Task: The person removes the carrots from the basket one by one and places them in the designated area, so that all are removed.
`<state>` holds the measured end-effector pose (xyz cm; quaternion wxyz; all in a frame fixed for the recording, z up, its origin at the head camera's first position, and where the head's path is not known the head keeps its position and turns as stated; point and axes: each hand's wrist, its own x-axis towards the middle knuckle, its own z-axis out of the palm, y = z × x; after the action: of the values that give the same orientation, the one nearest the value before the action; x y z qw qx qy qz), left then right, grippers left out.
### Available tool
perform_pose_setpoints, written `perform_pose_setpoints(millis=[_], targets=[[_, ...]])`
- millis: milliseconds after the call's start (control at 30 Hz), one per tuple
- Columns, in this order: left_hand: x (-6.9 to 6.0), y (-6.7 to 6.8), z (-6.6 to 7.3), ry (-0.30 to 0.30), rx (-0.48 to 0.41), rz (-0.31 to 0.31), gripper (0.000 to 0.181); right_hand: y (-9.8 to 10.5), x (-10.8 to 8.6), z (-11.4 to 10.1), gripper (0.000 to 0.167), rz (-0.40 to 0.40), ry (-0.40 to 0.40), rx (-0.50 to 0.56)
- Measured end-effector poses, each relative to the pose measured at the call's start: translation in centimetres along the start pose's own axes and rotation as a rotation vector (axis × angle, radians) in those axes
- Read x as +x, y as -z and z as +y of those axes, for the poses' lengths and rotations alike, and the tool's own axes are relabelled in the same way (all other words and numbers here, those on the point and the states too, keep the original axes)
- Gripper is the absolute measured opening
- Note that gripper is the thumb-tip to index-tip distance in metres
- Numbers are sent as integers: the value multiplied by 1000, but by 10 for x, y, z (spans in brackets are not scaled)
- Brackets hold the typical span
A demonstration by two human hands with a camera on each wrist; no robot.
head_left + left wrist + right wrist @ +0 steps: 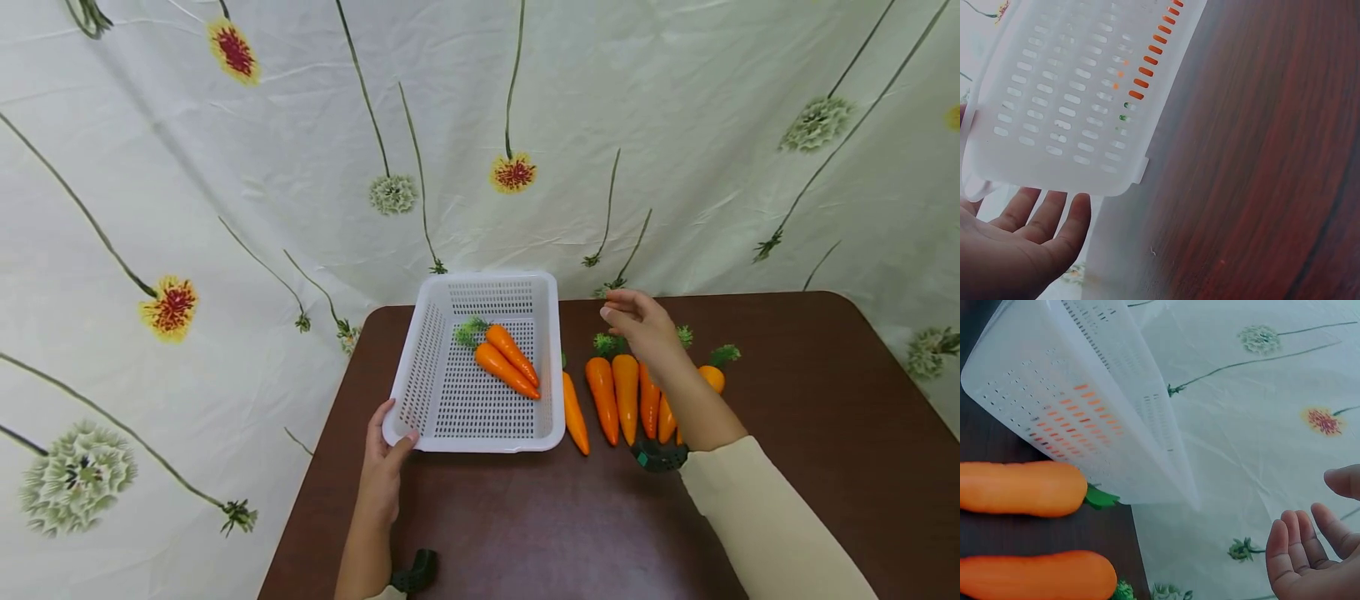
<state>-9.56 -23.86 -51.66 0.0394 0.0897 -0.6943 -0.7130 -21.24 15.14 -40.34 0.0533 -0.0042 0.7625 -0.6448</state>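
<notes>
My left hand (384, 467) grips the front left corner of a white perforated plastic basket (487, 444), the thumb over the rim and the fingers along the outer side. In the left wrist view those fingers (1075, 219) curve by the basket's corner. Two orange carrots (501, 367) with green tops lie inside the basket. Above the row of carrots (602, 400) to the basket's right hovers my right hand (647, 329), its fingers loosely bent. Nothing sits between the thumb and fingers in the right wrist view, and the hand (1319, 556) is apart from the carrots.
Several carrots lie side by side on the dark brown table (525, 517), one (574, 417) close along the basket's right wall. My right forearm covers part of the row. A white cloth (465, 100) printed with flowers hangs behind the table's back edge and on the left.
</notes>
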Motion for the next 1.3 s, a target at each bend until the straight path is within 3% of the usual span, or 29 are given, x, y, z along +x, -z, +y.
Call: perform_pose_setpoints(millis=[633,867,1300], targets=[[3,-11,-5,-5,-21,-16,68,-68,24,5,42,-109,-14,74],[3,-19,-5,-13,-30,-25,70,-83,35,10,43,-103,-61,102],[-1,-19,-5,5,-15,-26,71,-109,54,5,45,-103,-95,113]])
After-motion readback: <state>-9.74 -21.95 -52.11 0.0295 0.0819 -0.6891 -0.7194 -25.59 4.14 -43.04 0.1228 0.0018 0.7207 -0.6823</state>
